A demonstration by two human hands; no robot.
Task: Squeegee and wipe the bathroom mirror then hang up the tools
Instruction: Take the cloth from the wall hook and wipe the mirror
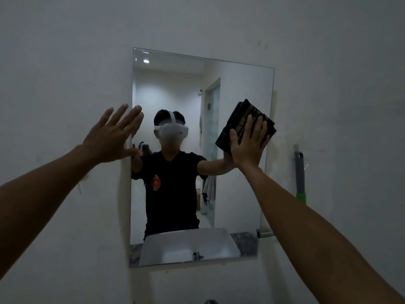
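A frameless rectangular mirror [238,88] hangs on the white wall and reflects a person in a black shirt. My right hand [248,143] lies flat on a folded dark cloth [238,119], pressing it against the mirror near its right edge at mid height. My left hand [111,137] is spread open with fingers apart, palm against the wall at the mirror's left edge, fingertips overlapping the glass. A squeegee [299,174] with a grey and green handle hangs on the wall to the right of the mirror.
A small metal bracket [265,234] sticks out at the mirror's lower right edge. A clear hook [80,187] is stuck on the wall left of the mirror. A white sink and grey counter appear as reflections in the mirror's lower part.
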